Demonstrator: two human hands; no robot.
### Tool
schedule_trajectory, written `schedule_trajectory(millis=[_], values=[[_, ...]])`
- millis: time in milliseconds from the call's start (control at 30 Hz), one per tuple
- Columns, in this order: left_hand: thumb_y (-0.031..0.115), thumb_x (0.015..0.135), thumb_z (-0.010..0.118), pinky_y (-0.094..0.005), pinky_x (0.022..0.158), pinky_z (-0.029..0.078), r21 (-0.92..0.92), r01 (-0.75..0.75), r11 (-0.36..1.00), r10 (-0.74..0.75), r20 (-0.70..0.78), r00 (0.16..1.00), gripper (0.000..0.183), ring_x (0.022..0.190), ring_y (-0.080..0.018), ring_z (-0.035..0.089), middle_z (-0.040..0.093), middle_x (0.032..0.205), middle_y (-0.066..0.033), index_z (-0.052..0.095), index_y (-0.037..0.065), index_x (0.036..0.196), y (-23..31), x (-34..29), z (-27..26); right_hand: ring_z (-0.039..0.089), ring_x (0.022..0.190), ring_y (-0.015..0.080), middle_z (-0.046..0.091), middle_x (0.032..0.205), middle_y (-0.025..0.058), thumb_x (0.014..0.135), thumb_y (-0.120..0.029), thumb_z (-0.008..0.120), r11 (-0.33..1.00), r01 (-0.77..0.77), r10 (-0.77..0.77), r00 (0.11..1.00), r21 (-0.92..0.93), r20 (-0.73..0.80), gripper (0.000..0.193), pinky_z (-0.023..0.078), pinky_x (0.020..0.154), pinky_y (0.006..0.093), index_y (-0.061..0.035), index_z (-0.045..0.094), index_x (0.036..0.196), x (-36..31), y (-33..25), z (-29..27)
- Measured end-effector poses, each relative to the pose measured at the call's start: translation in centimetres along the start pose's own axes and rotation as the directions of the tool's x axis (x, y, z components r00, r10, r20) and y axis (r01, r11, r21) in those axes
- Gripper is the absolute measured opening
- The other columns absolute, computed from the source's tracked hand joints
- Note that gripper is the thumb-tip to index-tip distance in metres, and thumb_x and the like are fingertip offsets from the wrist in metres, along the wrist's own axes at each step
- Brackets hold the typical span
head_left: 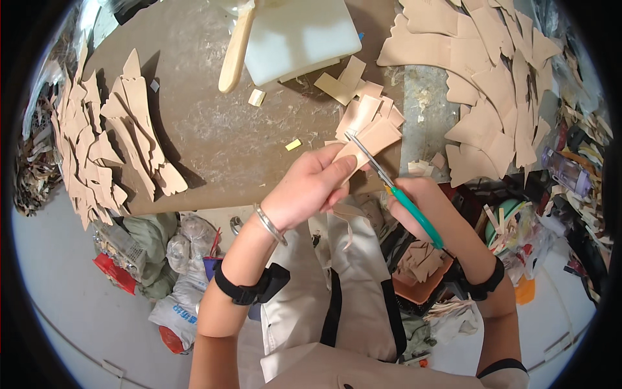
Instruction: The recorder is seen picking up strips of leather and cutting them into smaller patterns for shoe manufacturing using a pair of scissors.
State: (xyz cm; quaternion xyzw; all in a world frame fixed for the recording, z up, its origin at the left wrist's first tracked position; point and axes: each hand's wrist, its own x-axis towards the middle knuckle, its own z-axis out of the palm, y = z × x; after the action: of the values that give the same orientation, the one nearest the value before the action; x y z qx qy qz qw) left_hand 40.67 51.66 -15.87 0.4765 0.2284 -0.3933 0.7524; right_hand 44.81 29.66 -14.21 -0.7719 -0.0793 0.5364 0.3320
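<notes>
My left hand (310,185) pinches a tan leather-like strip (382,136) between thumb and fingers at the front edge of the table. Fingers curled through the green handles, my right hand (414,189) grips a pair of scissors (414,214). The scissor blades lie across the strip just beyond my left thumb; whether they are fully closed is hard to make out. Behind the held strip, several similar cut pieces (358,115) lie in a loose heap. A thin curled offcut (348,223) dangles below my left hand.
A white block (298,39) and a wooden-handled tool (236,48) are at the back of the brown table (194,117). Stacks of tan cut pieces lie left (133,123) and right (486,84). Below the right arm, an orange bin (414,285) holds scraps. Bags (184,305) sit lower left.
</notes>
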Motion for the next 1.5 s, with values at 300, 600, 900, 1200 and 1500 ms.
schedule_trajectory(millis=[300,600,900,1200,1500], values=[[0.028,0.098,0.047,-0.0201,0.048,0.039,0.020,-0.017,1.000,0.016,0.055,0.998,0.063,0.051,-0.0059,0.044,0.048,0.061,0.0018,0.014,0.004,0.146,-0.9,-3.2,1.7,0.055,0.075,0.0106,0.060,0.084,0.0052,0.082,-0.019,0.068,0.761,0.048,0.045,0.991,0.648,-0.127,0.021,0.045,0.067,0.0268,0.0007,0.059,0.084,-0.7,-2.0,2.0],[0.030,0.100,0.043,-0.0212,0.058,0.045,-0.052,0.094,0.994,-0.078,0.251,0.965,0.035,0.060,-0.0060,0.055,0.056,0.066,0.0004,0.051,0.003,0.121,-0.1,-6.5,1.9,0.057,0.086,0.0130,0.059,0.091,0.0073,0.076,0.000,0.067,0.646,0.277,-0.071,0.950,0.711,-0.305,0.024,0.047,0.074,0.0258,0.0023,0.055,0.097,-2.2,-3.8,-1.1],[0.026,0.095,0.051,-0.0205,0.046,0.040,-0.188,-0.030,0.982,0.030,-0.002,1.000,0.036,0.051,-0.0058,0.046,0.063,0.105,-0.0064,0.054,-0.004,0.115,1.2,-6.1,1.2,0.048,0.071,0.0091,0.051,0.085,0.0010,0.087,-0.015,0.063,0.897,-0.038,0.099,0.989,0.441,-0.115,0.025,0.040,0.062,0.0217,-0.0014,0.053,0.106,-5.5,-0.6,-1.7],[0.024,0.099,0.044,-0.0193,0.046,0.034,-0.046,-0.036,0.998,0.034,-0.046,0.998,0.029,0.049,-0.0026,0.041,0.045,0.057,0.0047,0.056,0.001,0.113,1.1,-4.4,2.1,0.047,0.078,0.0335,0.046,0.082,0.0173,0.081,-0.019,0.062,0.970,0.150,-0.124,0.982,-0.192,0.142,0.031,0.040,0.069,0.0393,0.0010,0.048,0.100,-3.7,-3.5,-2.6],[0.023,0.098,0.044,-0.0195,0.046,0.036,0.017,-0.020,1.000,0.021,-0.063,0.998,0.025,0.048,-0.0024,0.042,0.046,0.056,0.0043,0.057,0.002,0.104,0.5,-1.4,0.8,0.056,0.057,0.0282,0.057,0.066,0.0170,0.080,-0.023,0.063,0.994,-0.056,0.060,0.997,-0.092,0.040,0.025,0.044,0.056,0.0359,0.0012,0.055,0.080,-1.6,-2.4,-1.4]])
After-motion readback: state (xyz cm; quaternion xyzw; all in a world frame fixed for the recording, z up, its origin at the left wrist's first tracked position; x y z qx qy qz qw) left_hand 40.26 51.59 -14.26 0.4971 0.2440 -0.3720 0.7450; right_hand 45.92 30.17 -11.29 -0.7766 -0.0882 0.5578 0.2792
